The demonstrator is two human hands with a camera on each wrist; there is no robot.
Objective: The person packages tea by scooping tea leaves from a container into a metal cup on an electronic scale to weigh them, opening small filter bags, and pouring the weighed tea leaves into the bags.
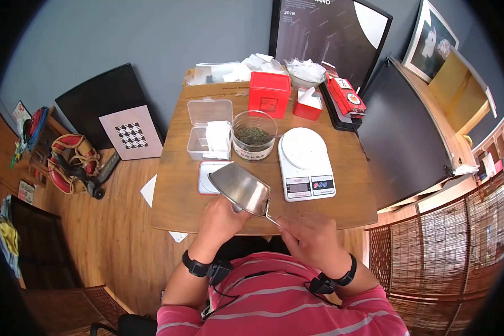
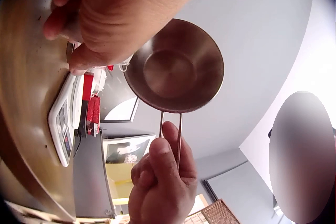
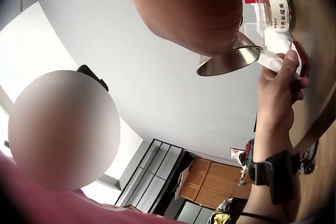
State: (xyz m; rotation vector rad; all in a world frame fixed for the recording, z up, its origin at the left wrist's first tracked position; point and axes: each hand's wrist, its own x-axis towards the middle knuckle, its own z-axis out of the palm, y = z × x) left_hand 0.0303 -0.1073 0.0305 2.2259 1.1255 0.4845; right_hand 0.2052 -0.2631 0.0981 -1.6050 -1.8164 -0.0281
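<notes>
A metal bowl (image 1: 242, 189) with a wire handle is held tilted over the near part of the table. My right hand (image 1: 313, 238) grips the handle; its thumb and fingers close on the wire in the left wrist view (image 2: 165, 182). The bowl's inside (image 2: 170, 71) looks bare. Left of the bowl is my left hand (image 1: 221, 221); the right wrist view shows its thumb and fingers pinching a white bag (image 3: 270, 61). Beyond the bowl stands a glass jar (image 1: 253, 148) of dried leaves with a spoon in it, beside an open clear box (image 1: 199, 140) of white bags.
A white scale (image 1: 307, 162) is right of the jar. Partly under the bowl lies a small red-edged white item (image 1: 206, 187). Behind are a red canister (image 1: 269, 92), a small red box (image 1: 308, 106), a plastic-filled bowl (image 1: 305, 73) and red packets (image 1: 347, 98).
</notes>
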